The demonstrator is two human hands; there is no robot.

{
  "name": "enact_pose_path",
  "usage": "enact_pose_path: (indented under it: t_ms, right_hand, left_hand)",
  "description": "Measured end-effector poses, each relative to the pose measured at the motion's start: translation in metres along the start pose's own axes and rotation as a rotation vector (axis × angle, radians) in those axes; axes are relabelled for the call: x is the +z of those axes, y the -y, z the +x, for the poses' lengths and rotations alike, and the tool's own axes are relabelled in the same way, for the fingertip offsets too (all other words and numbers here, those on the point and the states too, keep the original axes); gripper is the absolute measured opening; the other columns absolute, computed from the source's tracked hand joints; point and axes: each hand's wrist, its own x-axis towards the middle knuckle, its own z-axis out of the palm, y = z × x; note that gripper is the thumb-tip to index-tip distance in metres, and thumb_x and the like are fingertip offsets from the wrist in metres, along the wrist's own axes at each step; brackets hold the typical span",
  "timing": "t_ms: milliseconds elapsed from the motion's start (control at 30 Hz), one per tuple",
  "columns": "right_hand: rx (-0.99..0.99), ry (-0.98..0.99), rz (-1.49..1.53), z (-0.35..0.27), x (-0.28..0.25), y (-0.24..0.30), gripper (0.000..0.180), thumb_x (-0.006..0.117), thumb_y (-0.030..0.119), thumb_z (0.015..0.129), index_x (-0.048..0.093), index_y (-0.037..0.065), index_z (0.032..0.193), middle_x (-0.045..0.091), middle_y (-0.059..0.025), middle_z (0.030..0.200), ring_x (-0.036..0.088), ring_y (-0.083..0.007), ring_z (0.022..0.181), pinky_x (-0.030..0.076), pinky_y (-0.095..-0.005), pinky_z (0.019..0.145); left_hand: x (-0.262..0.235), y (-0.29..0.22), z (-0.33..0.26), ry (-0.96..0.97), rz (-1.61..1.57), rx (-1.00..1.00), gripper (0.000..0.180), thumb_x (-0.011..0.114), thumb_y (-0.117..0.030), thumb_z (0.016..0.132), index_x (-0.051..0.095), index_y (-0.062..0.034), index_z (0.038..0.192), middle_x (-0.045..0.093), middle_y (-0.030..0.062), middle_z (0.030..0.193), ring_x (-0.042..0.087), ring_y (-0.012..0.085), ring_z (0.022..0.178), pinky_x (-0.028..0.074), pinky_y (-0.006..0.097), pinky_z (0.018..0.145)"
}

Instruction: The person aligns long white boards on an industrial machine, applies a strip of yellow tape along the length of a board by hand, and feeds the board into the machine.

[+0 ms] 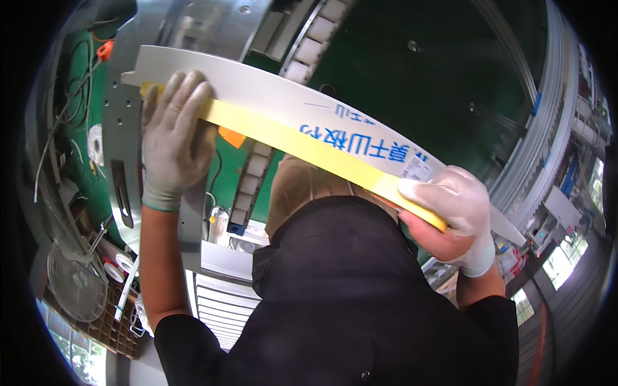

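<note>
A long white panel [264, 89] with blue hand-written marks lies slantwise before me, its left end farther away. A yellow strip [290, 140] runs along its near edge. My left hand [175, 138], in a pale glove, lays its fingers over the panel's left end, with the thumb below the yellow edge. At the near right end my right hand [457, 209] grips the panel, the gloved thumb resting on the yellow strip and bare-looking fingers curled beneath. A small white label [416, 168] sits on the panel beside this hand.
Behind the panel run a metal machine plate [199, 29] and a conveyor with white rollers [309, 55]. Aluminium rails [547, 141] stand at the right. Cables [64, 116], a white roll [95, 143] and a round clear cover [74, 283] are at the left.
</note>
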Motion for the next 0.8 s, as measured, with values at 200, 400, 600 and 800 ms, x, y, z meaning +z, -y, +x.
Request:
enact_pose_path:
  t_ms: [200,400,600,800]
  right_hand:
    - [0.050,0.186,-0.328,-0.014,-0.002,0.013,0.043,0.083,0.017,0.080,0.075,0.016,0.122,0.060,-0.0044,0.078,0.061,-0.0259,0.072,0.049,-0.0399,0.063]
    - [-0.188,0.038,0.021,-0.041,0.004,-0.012,0.048,0.078,0.011,0.077,0.077,0.014,0.124,0.060,-0.0038,0.087,0.066,-0.0263,0.087,0.052,-0.0430,0.085]
    - [-0.117,-0.070,-0.046,-0.062,0.008,-0.008,0.044,0.080,0.012,0.080,0.077,0.016,0.124,0.060,-0.0004,0.076,0.063,-0.0214,0.068,0.049,-0.0371,0.065]
    - [0.028,-0.035,-0.281,-0.100,-0.018,-0.018,0.052,0.079,0.011,0.078,0.075,0.015,0.129,0.069,0.0015,0.081,0.059,-0.0186,0.060,0.045,-0.0330,0.056]
  left_hand:
    - [0.008,0.004,0.000,-0.009,0.043,0.047,0.058,0.064,-0.008,0.087,0.062,-0.0061,0.145,0.061,0.0157,0.154,0.053,0.0377,0.149,0.030,0.055,0.128]
    - [0.022,0.017,-0.008,-0.039,0.112,0.090,0.059,0.057,-0.011,0.089,0.059,-0.0026,0.147,0.058,0.0185,0.157,0.050,0.0399,0.151,0.027,0.056,0.131]
    - [0.031,0.022,-0.011,-0.078,0.123,0.109,0.061,0.054,-0.009,0.088,0.058,-0.0019,0.148,0.058,0.0192,0.156,0.049,0.0400,0.151,0.027,0.057,0.131]
    - [0.034,0.024,-0.013,-0.073,0.124,0.094,0.062,0.054,-0.009,0.087,0.057,-0.0011,0.149,0.058,0.0187,0.157,0.048,0.0408,0.152,0.028,0.058,0.130]
